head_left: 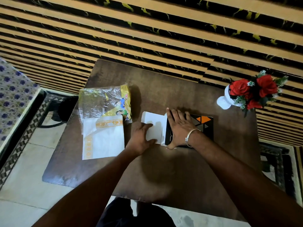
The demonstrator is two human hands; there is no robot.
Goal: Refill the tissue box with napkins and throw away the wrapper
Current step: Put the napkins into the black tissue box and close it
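A black tissue box (205, 126) with orange and grey triangles lies flat on the brown table (164, 169), its white end flap (155, 122) open to the left. My right hand (179, 126) presses flat on the box top, fingers spread. Gripping the white flap at its lower left edge is my left hand (141, 138). Left of the box lies a stack of white napkins (105, 138) with orange borders. The crumpled clear and yellow wrapper (105, 100) rests just behind the stack, overlapping its top corner.
A white vase with red roses (250, 92) stands at the table's far right corner. A striped wall runs behind the table. A black stool (65, 108) and a patterned cloth (11, 95) are on the left, tiled floor below.
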